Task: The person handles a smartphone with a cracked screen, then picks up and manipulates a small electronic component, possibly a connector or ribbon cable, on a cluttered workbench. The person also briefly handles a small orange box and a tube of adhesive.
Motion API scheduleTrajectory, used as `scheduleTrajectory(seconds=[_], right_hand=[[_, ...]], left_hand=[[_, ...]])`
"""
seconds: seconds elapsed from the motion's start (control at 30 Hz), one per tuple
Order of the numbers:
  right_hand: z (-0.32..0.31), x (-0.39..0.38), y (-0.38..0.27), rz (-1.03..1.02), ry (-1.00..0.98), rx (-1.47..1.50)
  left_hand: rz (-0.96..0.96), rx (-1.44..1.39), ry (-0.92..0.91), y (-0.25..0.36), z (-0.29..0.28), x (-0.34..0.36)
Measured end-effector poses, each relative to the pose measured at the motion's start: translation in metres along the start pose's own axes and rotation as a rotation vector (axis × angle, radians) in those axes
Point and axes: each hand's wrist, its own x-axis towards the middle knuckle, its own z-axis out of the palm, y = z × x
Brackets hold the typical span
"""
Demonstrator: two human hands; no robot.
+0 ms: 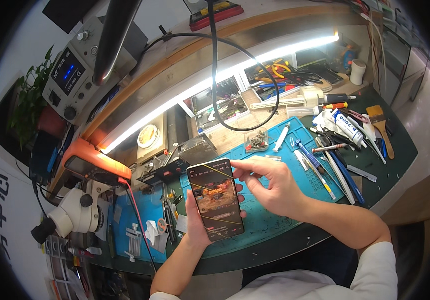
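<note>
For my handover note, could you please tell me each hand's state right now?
Left hand: holding the phone.
Right hand: partly curled by the phone's upper right corner; whether it grips cannot be told.

I could pass over bare mat (270, 229) just below centre, but the phone (216, 197) blocks the centre, the cable (214, 75) hangs at upper centre, and tools (347, 177) crowd the right.

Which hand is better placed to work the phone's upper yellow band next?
Likely the right hand: it is near the upper yellow band, while the left hand holds the phone.
</note>
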Motion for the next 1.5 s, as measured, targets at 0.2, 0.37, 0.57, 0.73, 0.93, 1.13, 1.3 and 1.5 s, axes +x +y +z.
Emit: scheduleTrajectory(seconds=[0.2, 0.37, 0.57, 0.73, 0.93, 1.13, 1.3, 1.5], right_hand=[[0.0, -0.001, 0.001, 0.005, -0.003, -0.017], [0.001, -0.001, 0.003, -0.012, 0.008, -0.005], [0.002, -0.003, 0.002, -0.011, 0.033, 0.02], [0.003, -0.003, 0.002, 0.0, 0.042, 0.039], [0.003, -0.003, 0.003, 0.003, 0.042, 0.043], [0.001, -0.001, 0.001, 0.006, 0.01, -0.012], [0.001, -0.002, 0.005, 0.035, 0.01, -0.023], [0.002, -0.002, 0.004, 0.071, -0.006, -0.012]], left_hand=[[0.001, 0.123, 0.071, 0.001, 0.005, -0.001], [-0.006, 0.168, 0.105, 0.003, 0.008, -0.001], [-0.01, 0.261, 0.106, 0.004, 0.012, -0.002], [-0.021, 0.269, 0.066, 0.004, 0.005, -0.002], [-0.034, 0.232, 0.041, 0.003, 0.001, -0.001], [-0.056, 0.183, 0.078, 0.005, 0.004, -0.002], [-0.013, 0.141, 0.143, 0.002, 0.011, 0.001], [-0.008, 0.024, 0.134, -0.001, 0.007, 0.0]])
